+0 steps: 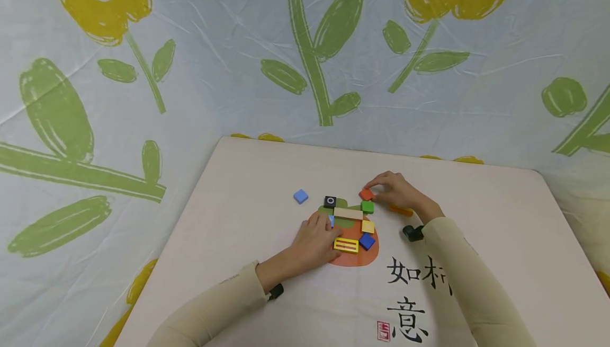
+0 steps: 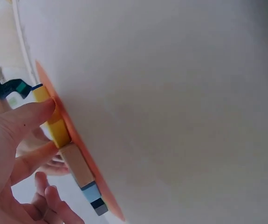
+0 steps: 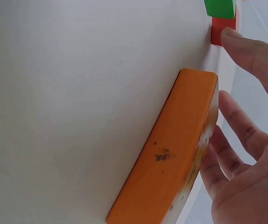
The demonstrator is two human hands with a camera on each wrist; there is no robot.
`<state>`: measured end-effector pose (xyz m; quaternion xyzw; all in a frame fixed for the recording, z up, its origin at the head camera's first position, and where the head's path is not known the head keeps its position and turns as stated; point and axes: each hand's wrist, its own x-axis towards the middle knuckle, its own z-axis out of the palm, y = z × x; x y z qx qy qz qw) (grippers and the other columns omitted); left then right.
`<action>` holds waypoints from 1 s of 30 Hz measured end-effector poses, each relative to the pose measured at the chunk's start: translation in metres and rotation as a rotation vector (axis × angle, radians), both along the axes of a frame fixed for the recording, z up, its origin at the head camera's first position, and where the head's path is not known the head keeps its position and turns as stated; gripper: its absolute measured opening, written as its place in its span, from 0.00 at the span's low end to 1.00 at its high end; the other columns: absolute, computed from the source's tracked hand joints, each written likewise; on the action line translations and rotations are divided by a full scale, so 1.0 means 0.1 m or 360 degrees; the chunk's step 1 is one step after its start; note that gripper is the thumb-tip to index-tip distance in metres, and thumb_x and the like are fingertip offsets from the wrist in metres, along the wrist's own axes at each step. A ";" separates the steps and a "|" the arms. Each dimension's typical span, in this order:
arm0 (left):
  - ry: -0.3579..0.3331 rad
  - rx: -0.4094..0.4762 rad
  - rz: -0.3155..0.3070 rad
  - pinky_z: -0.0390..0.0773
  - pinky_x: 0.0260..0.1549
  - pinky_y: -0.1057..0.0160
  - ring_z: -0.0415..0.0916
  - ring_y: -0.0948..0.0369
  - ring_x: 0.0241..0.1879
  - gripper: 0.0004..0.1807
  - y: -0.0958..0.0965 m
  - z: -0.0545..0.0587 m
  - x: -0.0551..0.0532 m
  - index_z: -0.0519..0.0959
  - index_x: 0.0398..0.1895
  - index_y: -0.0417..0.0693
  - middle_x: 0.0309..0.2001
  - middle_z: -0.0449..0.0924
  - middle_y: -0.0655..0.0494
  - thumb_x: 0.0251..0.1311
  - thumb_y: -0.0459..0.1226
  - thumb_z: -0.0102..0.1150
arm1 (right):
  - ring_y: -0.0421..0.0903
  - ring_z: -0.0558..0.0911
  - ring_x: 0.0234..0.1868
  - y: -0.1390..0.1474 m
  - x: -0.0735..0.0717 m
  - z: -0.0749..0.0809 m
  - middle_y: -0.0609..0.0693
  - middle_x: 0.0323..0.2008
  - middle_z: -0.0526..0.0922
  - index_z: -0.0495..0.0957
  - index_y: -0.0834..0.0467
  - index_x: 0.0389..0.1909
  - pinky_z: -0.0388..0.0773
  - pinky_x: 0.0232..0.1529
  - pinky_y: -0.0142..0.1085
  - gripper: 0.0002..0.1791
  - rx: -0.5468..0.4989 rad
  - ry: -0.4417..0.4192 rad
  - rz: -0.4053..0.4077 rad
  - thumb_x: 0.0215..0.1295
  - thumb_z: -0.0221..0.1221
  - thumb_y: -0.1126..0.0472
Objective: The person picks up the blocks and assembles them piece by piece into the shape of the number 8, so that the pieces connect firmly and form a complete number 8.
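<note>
In the head view my left hand (image 1: 312,238) lies over the left side of the printed orange-and-green shape. Its thumb and index finger pinch the left end of a striped yellow block (image 1: 346,245); the left wrist view shows the thumb on that yellow block (image 2: 57,128), with a wooden block (image 2: 78,164) beside it. My right hand (image 1: 397,190) pinches a small red block (image 1: 366,194) between thumb and index finger, at the shape's upper right. A green block (image 1: 367,207) stands right next to the red one. Under the right hand lies a long orange block (image 3: 166,149).
A black block (image 1: 330,202), a long beige block (image 1: 348,213), a pale yellow block (image 1: 368,227) and a dark blue block (image 1: 366,241) lie around the shape. A loose blue block (image 1: 301,196) sits farther left. Black lettering (image 1: 407,320) marks the cloth nearer me.
</note>
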<state>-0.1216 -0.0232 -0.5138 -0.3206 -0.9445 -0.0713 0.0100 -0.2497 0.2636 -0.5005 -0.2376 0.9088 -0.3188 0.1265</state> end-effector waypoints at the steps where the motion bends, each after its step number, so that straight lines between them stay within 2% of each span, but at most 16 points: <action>1: -0.0009 0.0019 -0.0004 0.61 0.31 0.64 0.61 0.60 0.42 0.24 -0.01 0.01 0.00 0.83 0.53 0.61 0.38 0.63 0.59 0.56 0.58 0.70 | 0.61 0.68 0.62 0.00 0.00 0.00 0.58 0.55 0.79 0.85 0.55 0.52 0.52 0.63 0.61 0.16 -0.0001 0.0001 0.0001 0.63 0.67 0.66; 6: -0.0038 0.0234 -0.0015 0.65 0.33 0.63 0.65 0.60 0.43 0.26 -0.13 0.08 -0.03 0.82 0.56 0.59 0.44 0.68 0.58 0.58 0.58 0.68 | 0.61 0.68 0.62 0.00 0.00 0.00 0.58 0.55 0.79 0.86 0.55 0.52 0.52 0.63 0.62 0.16 -0.0018 -0.0004 0.0002 0.63 0.67 0.66; 8: -0.0010 0.0328 0.0002 0.68 0.35 0.62 0.67 0.60 0.44 0.26 -0.20 0.09 -0.07 0.83 0.56 0.57 0.46 0.71 0.57 0.58 0.57 0.68 | 0.61 0.67 0.62 -0.01 0.01 0.00 0.58 0.55 0.79 0.86 0.55 0.51 0.53 0.63 0.61 0.16 -0.0026 -0.0013 -0.0003 0.63 0.67 0.66; 12: 0.0060 0.0490 0.0088 0.72 0.37 0.60 0.70 0.59 0.45 0.25 -0.36 0.11 -0.16 0.83 0.55 0.53 0.46 0.74 0.56 0.58 0.54 0.70 | 0.61 0.67 0.62 -0.01 0.00 -0.02 0.58 0.56 0.78 0.86 0.54 0.51 0.54 0.62 0.61 0.15 -0.0015 -0.0024 -0.0016 0.63 0.67 0.66; 17: 0.0091 0.0654 0.0210 0.75 0.41 0.57 0.72 0.55 0.47 0.22 -0.59 0.15 -0.34 0.84 0.54 0.51 0.48 0.75 0.52 0.58 0.48 0.72 | 0.61 0.68 0.62 0.01 0.00 -0.02 0.58 0.56 0.78 0.86 0.53 0.51 0.54 0.62 0.60 0.15 -0.0012 -0.0027 -0.0011 0.63 0.68 0.65; 21: 0.0104 0.0678 0.0326 0.76 0.44 0.54 0.73 0.53 0.49 0.23 -0.75 0.13 -0.50 0.84 0.55 0.51 0.50 0.76 0.50 0.58 0.49 0.72 | 0.61 0.68 0.62 0.01 0.00 -0.01 0.58 0.56 0.78 0.86 0.53 0.51 0.54 0.62 0.60 0.15 -0.0012 -0.0016 0.0006 0.63 0.68 0.65; 25: 0.0067 0.0662 0.0417 0.75 0.45 0.52 0.73 0.52 0.49 0.24 -0.83 0.09 -0.62 0.84 0.55 0.50 0.50 0.76 0.49 0.58 0.49 0.72 | 0.61 0.68 0.62 0.01 0.00 -0.01 0.57 0.55 0.78 0.86 0.53 0.51 0.54 0.62 0.60 0.15 -0.0013 -0.0017 0.0002 0.63 0.68 0.65; 30: 0.0024 0.0632 0.0471 0.76 0.45 0.51 0.74 0.52 0.49 0.24 -0.88 0.03 -0.74 0.84 0.55 0.50 0.51 0.76 0.50 0.57 0.49 0.72 | 0.61 0.68 0.62 0.01 0.00 -0.01 0.57 0.55 0.79 0.86 0.53 0.51 0.53 0.62 0.60 0.15 -0.0013 -0.0019 -0.0001 0.63 0.68 0.65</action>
